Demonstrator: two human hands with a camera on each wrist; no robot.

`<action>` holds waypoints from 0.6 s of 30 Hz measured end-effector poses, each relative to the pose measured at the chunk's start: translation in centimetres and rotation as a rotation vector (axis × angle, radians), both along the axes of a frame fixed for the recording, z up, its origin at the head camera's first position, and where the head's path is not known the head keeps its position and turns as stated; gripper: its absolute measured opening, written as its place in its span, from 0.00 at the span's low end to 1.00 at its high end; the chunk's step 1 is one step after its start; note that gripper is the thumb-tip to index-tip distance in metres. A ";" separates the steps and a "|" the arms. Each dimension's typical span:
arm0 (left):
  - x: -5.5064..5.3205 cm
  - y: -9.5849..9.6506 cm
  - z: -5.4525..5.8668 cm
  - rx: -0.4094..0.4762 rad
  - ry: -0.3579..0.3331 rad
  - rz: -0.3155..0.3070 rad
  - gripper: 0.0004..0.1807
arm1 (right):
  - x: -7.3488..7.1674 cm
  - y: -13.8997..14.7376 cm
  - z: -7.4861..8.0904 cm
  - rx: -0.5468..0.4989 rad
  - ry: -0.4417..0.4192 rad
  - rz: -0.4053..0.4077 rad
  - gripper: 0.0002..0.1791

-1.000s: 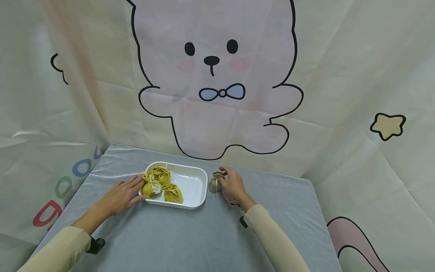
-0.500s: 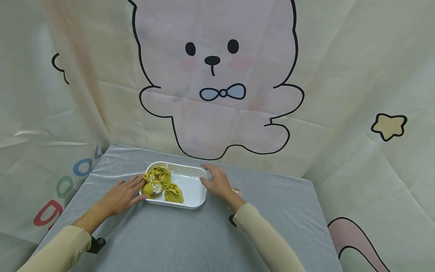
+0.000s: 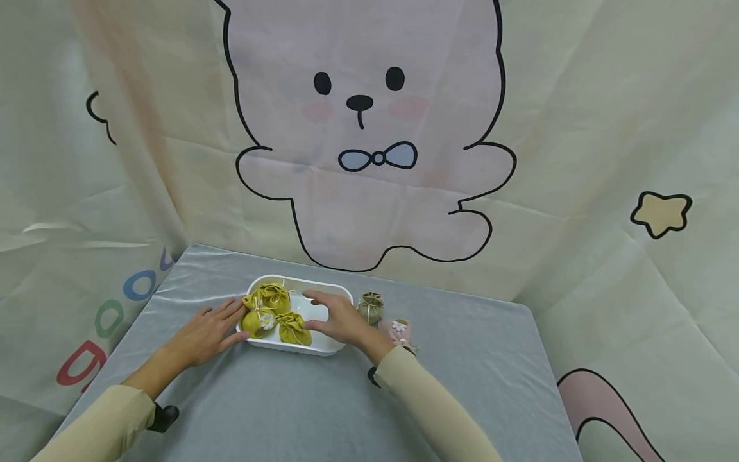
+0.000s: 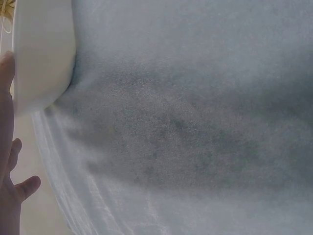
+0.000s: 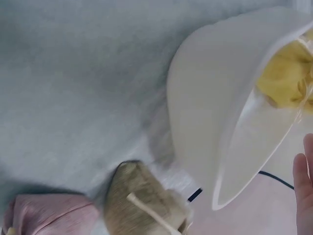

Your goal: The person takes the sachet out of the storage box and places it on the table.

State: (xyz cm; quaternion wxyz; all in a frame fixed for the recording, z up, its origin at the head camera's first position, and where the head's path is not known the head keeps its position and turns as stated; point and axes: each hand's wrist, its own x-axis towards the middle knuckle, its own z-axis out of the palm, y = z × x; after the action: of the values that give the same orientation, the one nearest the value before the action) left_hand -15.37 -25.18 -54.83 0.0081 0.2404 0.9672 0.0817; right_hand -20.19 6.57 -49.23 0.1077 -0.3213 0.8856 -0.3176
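Inside the white tray (image 3: 326,350) sit several yellow drawstring pouches (image 3: 294,330), bunched toward its left end, one with a white flower. My left hand (image 3: 202,333) rests at the tray's left end, fingers extended and thumb by the front corner. Over the tray's right half is my right hand (image 3: 342,319), thumb and fingers spread apart with nothing between them; its thumb is near the front yellow pouch. Just right of the tray stands an olive-green pouch (image 3: 371,308), and beside it lies a pink pouch (image 3: 396,331) with a white flower, partly behind the right wrist.
A grey-blue cloth (image 3: 277,404) covers the table. Behind it hangs a fabric backdrop (image 3: 375,218) with a cartoon bear. The right wrist view shows the tray's outer wall (image 5: 205,98) close to the olive-green pouch (image 5: 142,200).
My right hand has let go of the olive-green pouch and moved left, past the tray's right end, to over its inside. The left hand has stayed in place.
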 end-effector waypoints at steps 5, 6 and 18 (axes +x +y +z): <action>0.1 0.1 0.1 0.011 0.011 -0.001 0.38 | 0.2 -1.1 -0.2 -0.001 0.001 0.034 0.36; 0.1 0.1 0.1 0.015 0.014 -0.002 0.38 | 0.2 -1.3 -0.3 0.009 0.004 0.038 0.36; 0.0 0.1 0.1 0.012 -0.003 0.001 0.38 | 0.8 -3.2 -1.1 0.135 0.016 0.060 0.33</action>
State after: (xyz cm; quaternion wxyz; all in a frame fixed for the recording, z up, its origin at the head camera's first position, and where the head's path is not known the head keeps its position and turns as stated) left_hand -15.33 -25.11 -54.76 0.0083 0.2397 0.9668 0.0878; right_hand -19.41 3.40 -50.33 0.1317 -0.3421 0.8959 -0.2511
